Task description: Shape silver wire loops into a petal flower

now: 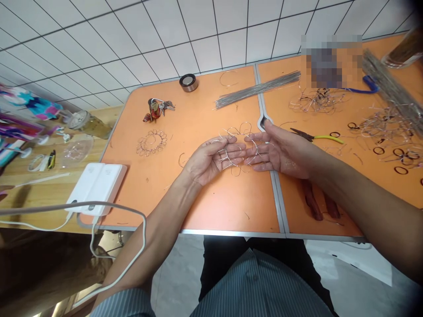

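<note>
Both hands over the orange table (205, 207), near its centre seam. Left hand (211, 159) and right hand (276, 152) are palm-up, fingers half-curled, jointly cradling a looped wire frame (238, 147). Fingertips of both hands hook into its loops, so the grasp is loose, not clenched. The frame sits between the palms, just above the tabletop.

Room: the bare orange surface between hands and near table edge is open. To the left, a finished wire flower (151, 142) lies well apart, with keys (157, 108) and a tape roll (188, 82) further back. A straight wire bundle (257, 90) lies behind the hands, clear of them. Pliers (317, 137) lie just beyond the right hand, with red handles (319, 202) under the right forearm.

Right side is cluttered: tangled wire pieces (386, 125) and small rings (400, 170), running out of frame. A white box (96, 187) overhangs the left table edge, with a cable (109, 207) looping off it.

Hard to read: the exact frame shape, since thin wire blends into the fingers. A blurred patch (332, 61) hides part of the far right. The wire bundle at top right is cut by the picture edge.
</note>
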`<state>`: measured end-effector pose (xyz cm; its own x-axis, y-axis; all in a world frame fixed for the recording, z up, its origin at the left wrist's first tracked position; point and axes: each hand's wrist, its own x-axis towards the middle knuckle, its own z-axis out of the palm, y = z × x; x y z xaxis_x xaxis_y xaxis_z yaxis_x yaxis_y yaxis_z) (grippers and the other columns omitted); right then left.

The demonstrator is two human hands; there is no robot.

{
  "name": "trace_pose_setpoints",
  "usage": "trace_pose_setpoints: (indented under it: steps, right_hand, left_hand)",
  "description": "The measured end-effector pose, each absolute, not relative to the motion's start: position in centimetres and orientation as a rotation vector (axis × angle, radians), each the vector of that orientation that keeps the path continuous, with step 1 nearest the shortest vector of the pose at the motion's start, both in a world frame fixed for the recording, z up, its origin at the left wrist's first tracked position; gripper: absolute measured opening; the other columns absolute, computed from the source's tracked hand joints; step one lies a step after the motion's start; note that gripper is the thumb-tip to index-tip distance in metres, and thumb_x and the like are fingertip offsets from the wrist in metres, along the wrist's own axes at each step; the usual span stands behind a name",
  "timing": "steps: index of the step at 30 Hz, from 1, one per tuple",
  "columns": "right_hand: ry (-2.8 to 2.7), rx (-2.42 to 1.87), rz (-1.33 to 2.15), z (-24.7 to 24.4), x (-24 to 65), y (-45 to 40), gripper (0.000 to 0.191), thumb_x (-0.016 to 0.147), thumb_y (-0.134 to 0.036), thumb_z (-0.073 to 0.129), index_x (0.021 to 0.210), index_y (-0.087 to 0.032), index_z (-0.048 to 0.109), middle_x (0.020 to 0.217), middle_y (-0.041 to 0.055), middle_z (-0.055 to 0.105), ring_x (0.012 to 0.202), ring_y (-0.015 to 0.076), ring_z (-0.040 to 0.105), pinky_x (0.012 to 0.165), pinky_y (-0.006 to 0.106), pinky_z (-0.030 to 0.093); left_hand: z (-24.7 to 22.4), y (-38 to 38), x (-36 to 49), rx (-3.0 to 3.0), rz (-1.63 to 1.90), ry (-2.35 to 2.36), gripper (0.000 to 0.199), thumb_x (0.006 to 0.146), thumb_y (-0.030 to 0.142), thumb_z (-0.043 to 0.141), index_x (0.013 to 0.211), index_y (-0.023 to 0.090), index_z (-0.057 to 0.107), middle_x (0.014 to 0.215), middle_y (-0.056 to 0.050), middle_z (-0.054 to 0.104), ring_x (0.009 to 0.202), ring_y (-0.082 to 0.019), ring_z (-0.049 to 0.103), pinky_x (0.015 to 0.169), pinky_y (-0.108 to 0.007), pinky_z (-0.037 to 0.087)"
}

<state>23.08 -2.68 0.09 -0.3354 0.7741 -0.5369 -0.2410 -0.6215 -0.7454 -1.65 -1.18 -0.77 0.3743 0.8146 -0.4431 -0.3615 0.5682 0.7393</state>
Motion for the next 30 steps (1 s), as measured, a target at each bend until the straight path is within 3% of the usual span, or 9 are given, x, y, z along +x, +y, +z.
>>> trace_pose_setpoints:
  steps: [5,11,16,22,30]
  right_hand:
    - [-0.711,-1.179,2.005,0.0,23.4,-2.5,0.044,0.117,-0.070,0.073,0.116,-0.026,0.081,0.098,0.0110,0.088,0.085,0.0254,0.083,0.076,0.035,0.071]
    - [-0.653,-1.170,1.949,0.4,23.3,-2.7,0.024,0.123,-0.038,0.072,0.110,-0.024,0.086,0.094,0.0056,0.088,0.083,0.0167,0.082,0.076,0.025,0.069]
    - [-0.668,-1.130,1.952,0.3,23.5,-2.7,0.012,0.117,-0.026,0.077,0.111,-0.022,0.087,0.098,0.0069,0.091,0.085,0.0166,0.085,0.078,0.026,0.071]
    - [-0.650,-1.096,1.955,0.3,23.6,-2.7,0.027,0.107,0.003,0.069,0.116,-0.019,0.083,0.104,0.0091,0.092,0.088,0.0160,0.089,0.081,0.025,0.074]
    - [-0.685,-1.090,1.950,-1.0,23.6,-2.6,0.032,0.099,0.008,0.082,0.118,-0.018,0.081,0.103,0.0071,0.091,0.086,0.0151,0.090,0.082,0.023,0.075]
  left_hand:
    - [-1.0,-1.1,-1.8,0.583,0.815,0.902,0.018,0.116,0.018,0.068,0.112,0.012,0.085,0.109,-0.017,0.094,0.095,-0.024,0.094,0.106,-0.041,0.076]
    - [-0.6,-1.2,-1.7,0.598,0.812,0.897,0.019,0.116,0.019,0.068,0.108,0.012,0.084,0.109,-0.016,0.094,0.091,-0.023,0.093,0.098,-0.036,0.076]
    - [-0.7,-1.2,-1.7,0.591,0.815,0.900,0.021,0.117,0.018,0.066,0.108,0.013,0.084,0.107,-0.016,0.094,0.090,-0.022,0.093,0.092,-0.034,0.076]
    - [-0.8,-1.0,-1.8,0.576,0.822,0.903,0.020,0.117,0.018,0.066,0.110,0.012,0.083,0.108,-0.016,0.094,0.089,-0.021,0.092,0.097,-0.035,0.076]
    - [-1.5,-1.0,-1.8,0.578,0.813,0.863,0.015,0.115,0.017,0.070,0.112,0.012,0.084,0.112,-0.017,0.095,0.095,-0.025,0.094,0.107,-0.040,0.075]
